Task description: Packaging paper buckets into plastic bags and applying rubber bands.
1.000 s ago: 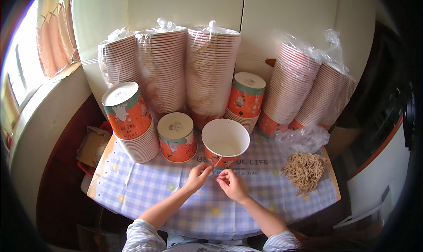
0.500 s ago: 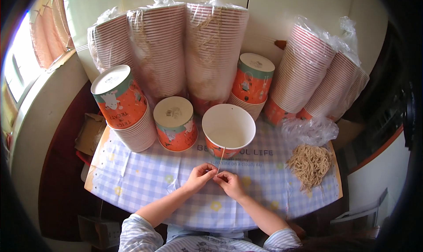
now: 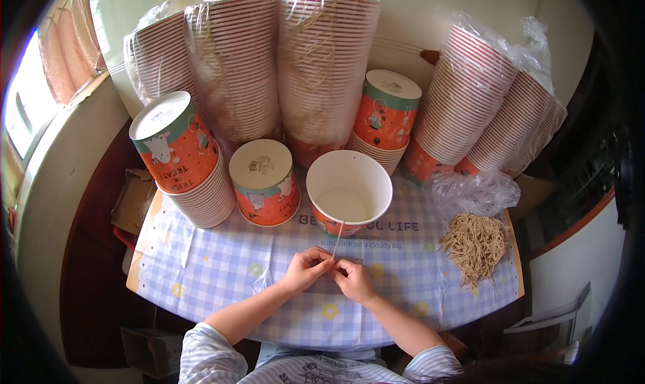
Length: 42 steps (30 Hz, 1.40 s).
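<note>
An open paper bucket [image 3: 349,171], white inside and orange outside, stands upright in front of me. From its near rim a thin beige string [image 3: 340,239] runs down to my fingers. My left hand [image 3: 308,270] pinches the string's lower end between thumb and fingertips. Against it, my right hand [image 3: 353,280] has its fingertips closed on the same end. The tip itself is hidden in the fingers. On the right of the table lies a loose heap of beige strings [image 3: 474,246]. An upside-down orange bucket [image 3: 265,199] sits just left of the open one.
Upside-down bucket stacks stand at the left [image 3: 178,149] and behind the open bucket [image 3: 386,118]. Tall plastic-wrapped bucket stacks [image 3: 328,75] line the back, with more wrapped stacks [image 3: 463,102] at the back right. Crumpled clear plastic [image 3: 474,190] lies beyond the strings. A blue checked cloth [image 3: 222,270] covers the table.
The view has shifted slightly, so the buckets and stacks sit a little higher in the picture. Both hands keep nearly the same pinch on the string.
</note>
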Tool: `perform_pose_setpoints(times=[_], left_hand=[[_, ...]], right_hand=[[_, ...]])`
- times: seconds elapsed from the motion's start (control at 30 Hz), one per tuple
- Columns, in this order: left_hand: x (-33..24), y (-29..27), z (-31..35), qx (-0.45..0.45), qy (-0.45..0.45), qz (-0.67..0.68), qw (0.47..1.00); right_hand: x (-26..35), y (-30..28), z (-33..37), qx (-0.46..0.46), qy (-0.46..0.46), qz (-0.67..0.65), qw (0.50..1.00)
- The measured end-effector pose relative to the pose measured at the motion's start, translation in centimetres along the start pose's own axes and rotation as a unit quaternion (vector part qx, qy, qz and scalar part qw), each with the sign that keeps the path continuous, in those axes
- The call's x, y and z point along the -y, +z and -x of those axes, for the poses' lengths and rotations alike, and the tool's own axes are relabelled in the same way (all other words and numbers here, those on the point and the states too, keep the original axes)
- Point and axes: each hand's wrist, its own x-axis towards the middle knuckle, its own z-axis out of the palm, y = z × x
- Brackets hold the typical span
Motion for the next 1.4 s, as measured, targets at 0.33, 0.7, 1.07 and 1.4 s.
perform_pose_setpoints(times=[0.33,0.7,1.07,1.4], left_hand=[[-0.6,0.1,0.0,-0.056,-0.105,0.132,0.984],[-3.0,0.1,1.1,-0.071,-0.086,0.194,0.975],[-5.5,-0.6,1.9,-0.001,0.046,0.254,0.966],[-4.7,-0.4,1.2,-0.061,-0.056,0.178,0.981]], right_hand=[[1.2,0.8,1.0,0.056,-0.087,0.153,0.983],[2.2,0.7,2.9,0.252,-0.176,0.148,0.940],[4.5,0.6,3.3,0.355,-0.266,0.017,0.896],[2.9,1.2,3.2,0.331,-0.239,0.072,0.910]])
